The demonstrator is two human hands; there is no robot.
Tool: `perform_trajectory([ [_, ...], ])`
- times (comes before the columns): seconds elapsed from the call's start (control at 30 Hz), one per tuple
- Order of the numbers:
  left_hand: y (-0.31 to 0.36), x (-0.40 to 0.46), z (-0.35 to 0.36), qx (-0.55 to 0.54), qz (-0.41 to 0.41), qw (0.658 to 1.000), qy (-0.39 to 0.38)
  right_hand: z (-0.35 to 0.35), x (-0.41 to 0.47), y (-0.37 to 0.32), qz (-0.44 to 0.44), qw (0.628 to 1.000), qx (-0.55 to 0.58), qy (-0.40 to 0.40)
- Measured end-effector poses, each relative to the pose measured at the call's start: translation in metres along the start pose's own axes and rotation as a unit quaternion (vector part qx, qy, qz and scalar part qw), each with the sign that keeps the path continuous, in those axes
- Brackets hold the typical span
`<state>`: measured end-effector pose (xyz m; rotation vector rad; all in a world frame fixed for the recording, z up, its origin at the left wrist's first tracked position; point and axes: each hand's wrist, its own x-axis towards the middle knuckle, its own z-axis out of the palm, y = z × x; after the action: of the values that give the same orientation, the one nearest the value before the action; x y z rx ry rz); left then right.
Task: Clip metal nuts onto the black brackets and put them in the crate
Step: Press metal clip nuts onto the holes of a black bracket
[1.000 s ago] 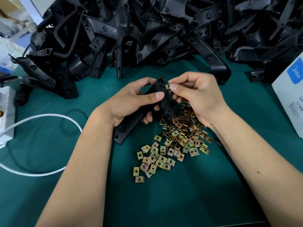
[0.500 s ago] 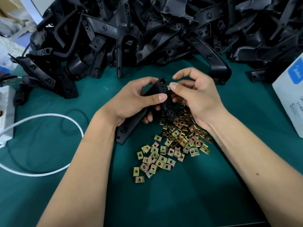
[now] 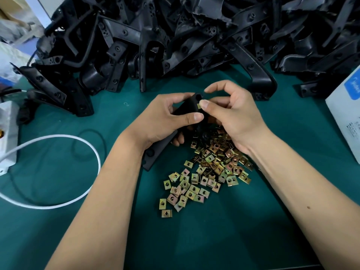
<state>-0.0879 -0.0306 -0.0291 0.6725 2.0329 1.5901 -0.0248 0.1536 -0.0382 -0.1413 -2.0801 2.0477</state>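
Note:
My left hand (image 3: pixel 165 117) grips a long black bracket (image 3: pixel 155 152) at its upper part, holding it tilted above the green mat. My right hand (image 3: pixel 233 112) is at the bracket's top end, its thumb pressing a small brass-coloured metal nut (image 3: pixel 199 106) against the bracket's edge, while the index finger arches over the bracket's tip. A loose pile of metal nuts (image 3: pixel 206 172) lies on the mat just below both hands. No crate is in view.
A big heap of black brackets (image 3: pixel 194 39) fills the far side of the green mat (image 3: pixel 194 240). A white cable (image 3: pixel 58 139) loops at the left beside a white box (image 3: pixel 7 133). A white and blue carton (image 3: pixel 348 114) stands at the right edge.
My right index finger has lifted and spread away from the thumb, which keeps the nut pressed on the bracket's edge. My left hand and the bracket have barely moved.

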Motion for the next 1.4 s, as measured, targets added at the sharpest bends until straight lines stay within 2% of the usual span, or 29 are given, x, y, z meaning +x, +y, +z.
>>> perform_trajectory([
  [0.1, 0.0, 0.0, 0.0, -0.002, 0.003, 1.0, 0.007, -0.001, 0.0, 0.002, 0.003, 0.999, -0.044, 0.019],
  [0.3, 0.0, 0.0, -0.002, 0.028, 0.007, 0.999, 0.031, 0.006, -0.001, -0.001, -0.093, 0.976, -0.196, 0.036],
  [0.43, -0.001, 0.0, -0.016, -0.009, -0.007, 0.993, 0.121, 0.015, -0.004, -0.005, -0.118, 0.961, -0.247, -0.035],
  [0.53, -0.004, -0.001, -0.03, -0.06, -0.035, 0.98, 0.187, 0.01, -0.004, -0.011, -0.17, 0.924, -0.339, -0.052],
  [0.63, -0.007, -0.004, -0.041, -0.113, -0.046, 0.976, 0.182, -0.002, -0.005, -0.016, -0.137, 0.87, -0.452, -0.142],
  [0.7, -0.007, -0.005, -0.044, -0.125, -0.04, 0.977, 0.168, -0.003, -0.007, -0.017, -0.11, 0.856, -0.477, -0.17],
  [1.03, -0.008, -0.004, -0.038, -0.116, -0.048, 0.98, 0.154, 0.008, -0.012, -0.016, -0.119, 0.853, -0.473, -0.185],
  [1.2, -0.007, -0.005, -0.039, -0.142, -0.049, 0.978, 0.145, 0.006, -0.012, -0.014, -0.133, 0.894, -0.405, -0.137],
  [1.4, -0.006, -0.005, -0.038, -0.141, -0.052, 0.979, 0.141, 0.009, -0.011, -0.012, -0.15, 0.913, -0.361, -0.119],
])
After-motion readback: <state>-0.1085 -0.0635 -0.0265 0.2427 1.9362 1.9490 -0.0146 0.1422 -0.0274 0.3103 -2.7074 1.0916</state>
